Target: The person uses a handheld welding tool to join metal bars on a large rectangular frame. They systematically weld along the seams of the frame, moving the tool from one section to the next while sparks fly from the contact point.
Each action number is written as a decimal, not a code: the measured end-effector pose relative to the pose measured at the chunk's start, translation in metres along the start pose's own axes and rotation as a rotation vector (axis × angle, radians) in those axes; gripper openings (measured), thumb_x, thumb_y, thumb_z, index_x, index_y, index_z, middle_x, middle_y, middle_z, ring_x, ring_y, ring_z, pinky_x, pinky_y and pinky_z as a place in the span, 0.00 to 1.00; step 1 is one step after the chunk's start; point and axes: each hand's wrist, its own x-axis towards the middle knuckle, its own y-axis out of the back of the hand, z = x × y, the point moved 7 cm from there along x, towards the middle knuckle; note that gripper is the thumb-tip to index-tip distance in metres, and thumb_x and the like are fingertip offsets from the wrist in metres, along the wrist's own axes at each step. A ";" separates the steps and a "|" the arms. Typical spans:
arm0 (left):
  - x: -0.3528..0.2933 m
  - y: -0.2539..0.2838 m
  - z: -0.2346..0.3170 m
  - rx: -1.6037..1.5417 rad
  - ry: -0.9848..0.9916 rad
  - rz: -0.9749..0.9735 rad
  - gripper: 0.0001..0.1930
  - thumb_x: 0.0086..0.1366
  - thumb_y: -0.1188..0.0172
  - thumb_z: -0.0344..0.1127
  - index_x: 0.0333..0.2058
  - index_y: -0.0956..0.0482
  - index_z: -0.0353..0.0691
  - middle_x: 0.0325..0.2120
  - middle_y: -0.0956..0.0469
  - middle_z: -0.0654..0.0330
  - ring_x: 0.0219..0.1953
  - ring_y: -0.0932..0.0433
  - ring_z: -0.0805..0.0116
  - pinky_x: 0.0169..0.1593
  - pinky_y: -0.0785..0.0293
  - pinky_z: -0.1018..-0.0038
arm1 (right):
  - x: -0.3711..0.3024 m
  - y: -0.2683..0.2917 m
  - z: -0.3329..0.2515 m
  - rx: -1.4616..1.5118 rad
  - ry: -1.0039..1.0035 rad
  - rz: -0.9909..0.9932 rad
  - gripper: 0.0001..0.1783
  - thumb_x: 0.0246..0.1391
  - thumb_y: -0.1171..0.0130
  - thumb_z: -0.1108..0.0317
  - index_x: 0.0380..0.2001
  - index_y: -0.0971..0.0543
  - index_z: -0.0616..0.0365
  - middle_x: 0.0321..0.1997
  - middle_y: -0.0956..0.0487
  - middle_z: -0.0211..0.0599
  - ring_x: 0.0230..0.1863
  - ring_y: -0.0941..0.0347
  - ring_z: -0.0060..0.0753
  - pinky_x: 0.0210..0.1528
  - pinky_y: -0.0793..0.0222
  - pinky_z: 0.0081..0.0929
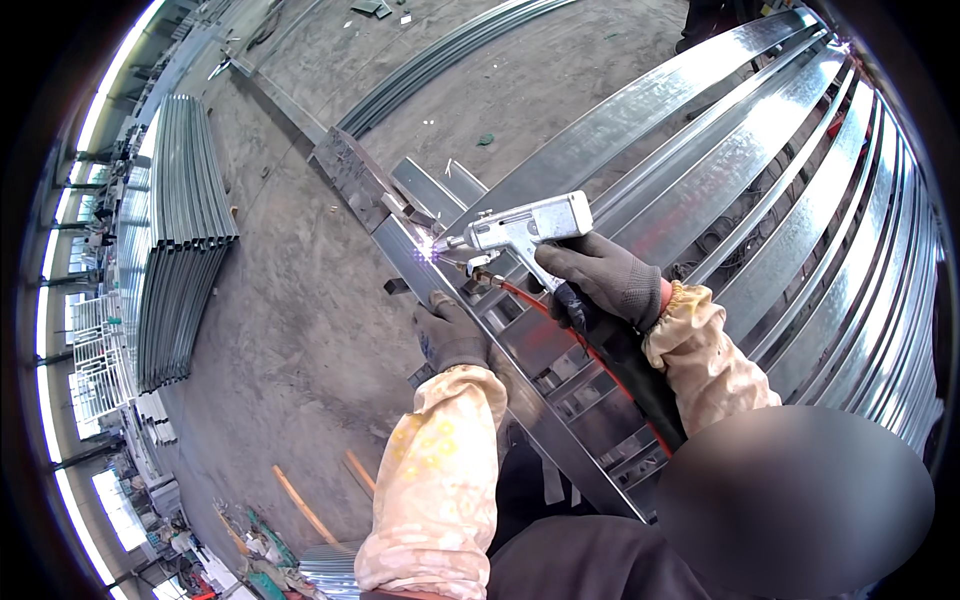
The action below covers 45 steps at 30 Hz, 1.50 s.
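Observation:
My right hand (608, 275), in a dark grey glove, is closed round the handle of a silver welding gun (535, 222). The gun's nozzle points left, and a bright violet-white spark (427, 248) glows at its tip on a shiny steel beam (545, 425). Below the spark, my left hand (455, 335), also gloved, grips the beam's left edge; its fingers are partly hidden. A red hose (535, 300) and a black cable (632, 360) trail from the gun toward the lower right. Small steel brackets (410, 215) sit by the spark.
Long galvanized steel tubes (680, 190) fan out on the right. Stacked steel profiles (185, 175) stand at the left on the concrete floor (290, 270). More long profiles (430, 65) lie at the far side. Another spark (843, 46) shows at the far right. Wooden sticks (303, 503) lie lower left.

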 end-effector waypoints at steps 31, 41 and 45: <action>-0.010 0.010 0.019 -0.064 0.051 -0.018 0.31 0.73 0.60 0.54 0.52 0.27 0.27 0.48 0.23 0.35 0.52 0.25 0.36 0.56 0.31 0.54 | -0.013 -0.004 0.000 0.026 -0.021 -0.017 0.30 0.64 0.41 0.52 0.55 0.32 0.68 0.35 0.26 0.33 0.22 0.23 0.25 0.24 0.25 0.25; -0.007 0.007 0.013 -0.080 0.051 0.015 0.30 0.73 0.59 0.53 0.51 0.25 0.28 0.46 0.22 0.37 0.50 0.24 0.38 0.55 0.30 0.54 | -0.019 -0.009 -0.003 0.006 -0.033 -0.017 0.31 0.63 0.41 0.52 0.56 0.33 0.68 0.35 0.27 0.35 0.22 0.23 0.29 0.24 0.25 0.27; -0.008 0.007 0.015 -0.109 0.071 0.016 0.30 0.74 0.60 0.54 0.51 0.25 0.28 0.47 0.22 0.37 0.50 0.24 0.39 0.55 0.30 0.55 | -0.019 -0.008 -0.002 0.008 -0.012 -0.024 0.30 0.63 0.41 0.52 0.55 0.32 0.68 0.33 0.27 0.34 0.22 0.23 0.29 0.24 0.25 0.28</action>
